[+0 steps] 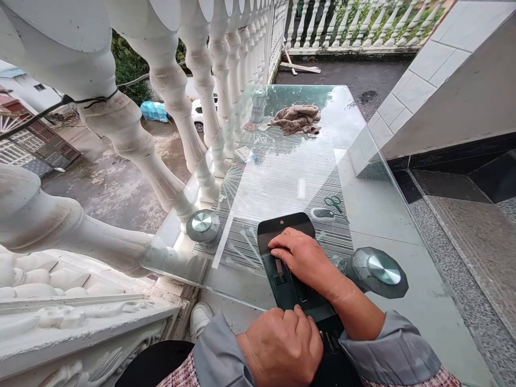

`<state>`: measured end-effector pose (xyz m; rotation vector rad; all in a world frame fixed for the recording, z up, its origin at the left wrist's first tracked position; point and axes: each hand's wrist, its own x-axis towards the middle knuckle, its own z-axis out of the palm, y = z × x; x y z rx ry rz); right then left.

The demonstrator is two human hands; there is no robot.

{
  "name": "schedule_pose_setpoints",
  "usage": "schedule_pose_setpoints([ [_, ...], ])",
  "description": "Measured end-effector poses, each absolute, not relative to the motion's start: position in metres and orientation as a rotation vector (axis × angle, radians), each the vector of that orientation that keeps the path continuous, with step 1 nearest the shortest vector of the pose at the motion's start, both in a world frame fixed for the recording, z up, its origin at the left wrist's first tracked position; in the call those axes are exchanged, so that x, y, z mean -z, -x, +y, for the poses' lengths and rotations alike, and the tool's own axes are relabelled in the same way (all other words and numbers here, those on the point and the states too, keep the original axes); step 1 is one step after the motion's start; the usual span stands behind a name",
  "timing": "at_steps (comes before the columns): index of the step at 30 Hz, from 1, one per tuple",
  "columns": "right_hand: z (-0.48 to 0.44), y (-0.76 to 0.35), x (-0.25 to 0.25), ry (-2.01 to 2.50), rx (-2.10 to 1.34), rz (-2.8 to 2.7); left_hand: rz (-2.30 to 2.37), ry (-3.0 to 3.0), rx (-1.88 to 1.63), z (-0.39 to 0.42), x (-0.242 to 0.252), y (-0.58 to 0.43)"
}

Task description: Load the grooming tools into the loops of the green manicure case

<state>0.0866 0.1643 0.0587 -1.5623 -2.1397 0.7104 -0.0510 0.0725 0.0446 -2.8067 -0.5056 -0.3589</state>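
A black folding case [287, 220], perhaps a manicure kit, lies open near the front edge of the glass table. Small metal tools [279, 267] sit in its loops, partly covered by my hands. Over the case's upper half is my right hand [308, 260], its thumb and fingers pinched together; whatever they hold is hidden. My left hand [284, 341] is closed at the lower part of the case, gripping it near the fold. More slots with small tools [330, 341] show just beside the left knuckles.
On or beneath the glass tabletop [374, 226] show a computer mouse [322, 213], green-handled scissors [334, 203] and a crumpled brown cloth [296, 119]. Round table supports [379, 273] stand under the glass. A white balustrade [169, 86] borders the left; tiled steps [463, 215] rise at right.
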Motion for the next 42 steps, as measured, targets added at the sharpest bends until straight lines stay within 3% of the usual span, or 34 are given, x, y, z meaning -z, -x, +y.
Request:
schedule_pose_setpoints([
  [15, 0.15, -0.072, -0.07, 1.505, -0.379, -2.535, -0.572, 2.827, 0.429, 0.074, -0.05, 0.051],
  [33, 0.161, -0.097, -0.06, 1.292, -0.664, -2.323, -0.593, 2.849, 0.449, 0.074, -0.049, 0.05],
  [42, 0.158, -0.103, -0.066, 1.248, -0.618, -2.45, -0.613, 2.828, 0.492, 0.074, -0.047, 0.051],
])
